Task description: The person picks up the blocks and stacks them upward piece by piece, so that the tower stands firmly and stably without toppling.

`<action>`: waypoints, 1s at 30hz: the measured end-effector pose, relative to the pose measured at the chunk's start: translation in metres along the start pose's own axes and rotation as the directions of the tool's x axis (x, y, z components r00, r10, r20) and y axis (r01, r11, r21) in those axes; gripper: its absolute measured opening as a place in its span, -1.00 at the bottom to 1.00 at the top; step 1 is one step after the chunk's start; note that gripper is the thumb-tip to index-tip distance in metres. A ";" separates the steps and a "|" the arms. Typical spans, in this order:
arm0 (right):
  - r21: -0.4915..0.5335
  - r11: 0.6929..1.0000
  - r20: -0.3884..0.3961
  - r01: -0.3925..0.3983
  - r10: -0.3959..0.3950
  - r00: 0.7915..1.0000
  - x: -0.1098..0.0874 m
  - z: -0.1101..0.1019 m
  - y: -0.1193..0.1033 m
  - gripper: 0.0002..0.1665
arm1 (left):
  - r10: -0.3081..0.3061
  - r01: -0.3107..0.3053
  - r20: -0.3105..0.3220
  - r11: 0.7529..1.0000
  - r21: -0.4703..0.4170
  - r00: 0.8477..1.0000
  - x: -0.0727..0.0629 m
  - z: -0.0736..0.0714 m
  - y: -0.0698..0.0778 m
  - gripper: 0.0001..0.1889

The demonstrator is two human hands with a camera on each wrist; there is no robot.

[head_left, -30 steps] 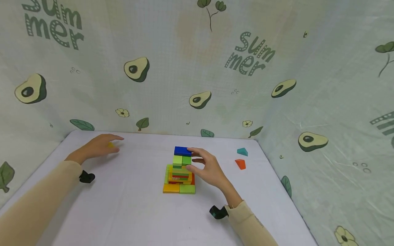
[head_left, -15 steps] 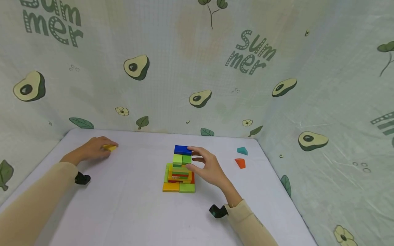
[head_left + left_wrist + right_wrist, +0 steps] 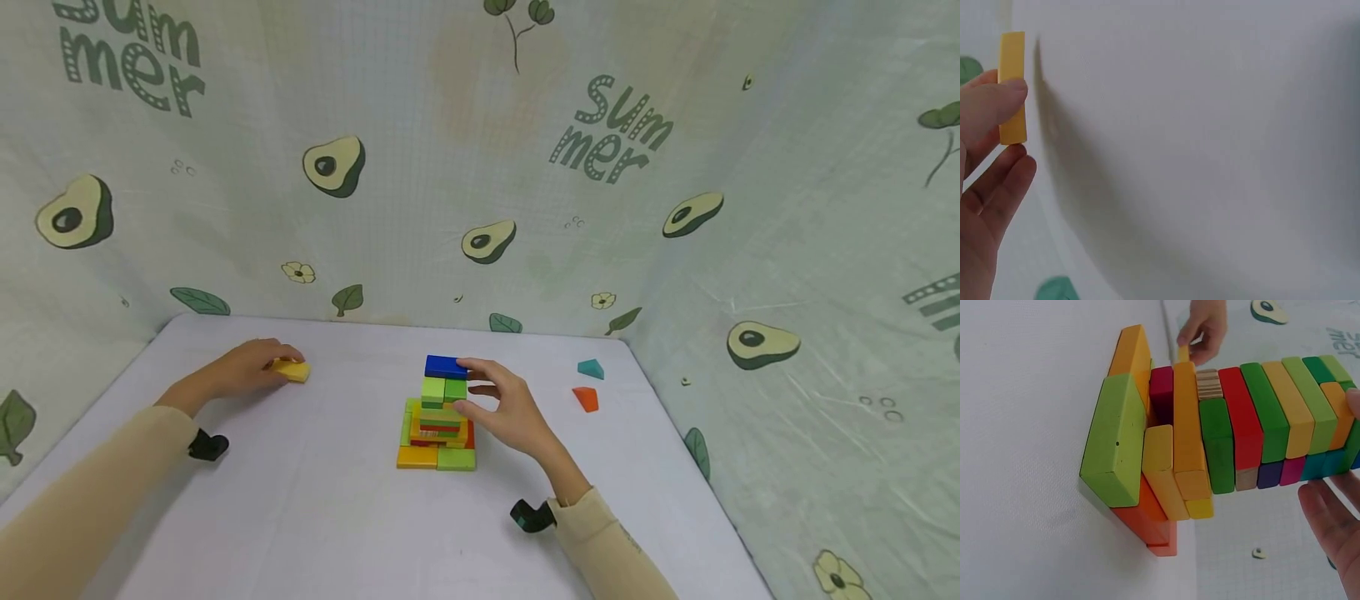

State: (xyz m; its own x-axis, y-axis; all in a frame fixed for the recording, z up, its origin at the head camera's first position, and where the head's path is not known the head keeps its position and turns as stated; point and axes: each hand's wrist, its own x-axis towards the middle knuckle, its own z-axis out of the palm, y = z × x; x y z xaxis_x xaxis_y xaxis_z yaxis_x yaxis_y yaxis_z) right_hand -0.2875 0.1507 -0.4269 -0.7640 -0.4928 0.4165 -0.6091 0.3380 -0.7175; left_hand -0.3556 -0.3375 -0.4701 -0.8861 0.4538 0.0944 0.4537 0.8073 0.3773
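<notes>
At the left of the table, my left hand (image 3: 251, 367) holds a yellow block (image 3: 291, 370). Close up in the left wrist view, the thumb presses along the yellow block (image 3: 1013, 56), with fingers behind it. A tower of coloured wooden blocks (image 3: 437, 461) stands mid-table, wider at its base, with a blue block (image 3: 446, 367) on top. My right hand (image 3: 510, 408) rests against the tower's right side, fingers relaxed, a fingertip at the blue block and the thumb lower. The right wrist view shows the tower's stacked layers (image 3: 1241, 419) sideways, fingers at its upper end.
A teal block (image 3: 591, 369) and an orange-red block (image 3: 587, 399) lie on the right side of the white-covered table (image 3: 337, 533). A printed cloth (image 3: 405, 125) hangs behind the table and along its sides.
My left hand, first spread over the yellow block, has closed its fingers on it and brought it to the right. The right hand stays at the tower.
</notes>
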 end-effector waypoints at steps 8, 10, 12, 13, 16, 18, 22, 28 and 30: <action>-0.002 1.000 -0.003 0.001 -0.001 1.000 -0.001 0.001 0.000 -0.28 | 0.115 -0.110 -0.116 0.993 0.049 0.987 0.015 -0.011 0.074 -0.57; -0.001 1.000 -0.001 0.002 -0.002 1.000 -0.001 0.000 0.000 -0.28 | 0.141 -0.133 -0.147 0.989 0.060 0.979 0.016 -0.017 0.100 -0.57; -0.002 1.000 -0.001 0.002 -0.002 1.000 -0.001 0.000 -0.001 -0.28 | 0.166 -0.157 -0.178 0.986 0.060 0.970 0.017 -0.022 0.124 -0.57; -0.001 1.000 -0.001 0.001 -0.001 1.000 -0.001 0.000 -0.001 -0.28 | 0.179 -0.170 -0.192 0.984 0.060 0.965 0.016 -0.024 0.136 -0.57; 0.003 1.000 0.000 -0.008 0.008 1.000 -0.001 0.000 -0.002 -0.28 | 0.222 -0.214 -0.227 0.975 0.058 0.948 0.016 -0.026 0.167 -0.56; 0.006 1.000 0.002 -0.013 0.013 1.000 0.000 0.000 -0.002 -0.29 | 0.249 -0.242 -0.242 0.969 0.057 0.938 0.016 -0.026 0.186 -0.56; 0.012 1.000 0.010 -0.020 0.020 1.000 0.000 0.000 -0.002 -0.28 | 0.311 -0.310 -0.257 0.950 0.044 0.915 0.017 -0.022 0.214 -0.57; 0.022 1.000 0.010 -0.023 0.023 1.000 -0.001 0.001 -0.001 -0.27 | 0.331 -0.343 -0.263 0.940 0.002 0.906 0.023 -0.010 0.236 -0.59; 0.026 1.000 0.009 -0.014 0.014 1.000 -0.001 0.001 -0.001 -0.27 | 0.324 -0.341 -0.272 0.940 -0.015 0.906 0.026 -0.005 0.240 -0.60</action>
State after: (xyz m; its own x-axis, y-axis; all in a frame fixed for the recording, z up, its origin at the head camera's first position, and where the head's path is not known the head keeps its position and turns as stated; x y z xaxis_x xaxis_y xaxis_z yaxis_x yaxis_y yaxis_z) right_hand -0.2859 0.1499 -0.4268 -0.7703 -0.4955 0.4014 -0.5927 0.3243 -0.7372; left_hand -0.2699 -0.1344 -0.3722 -0.6815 0.5702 0.4588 0.7272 0.5983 0.3366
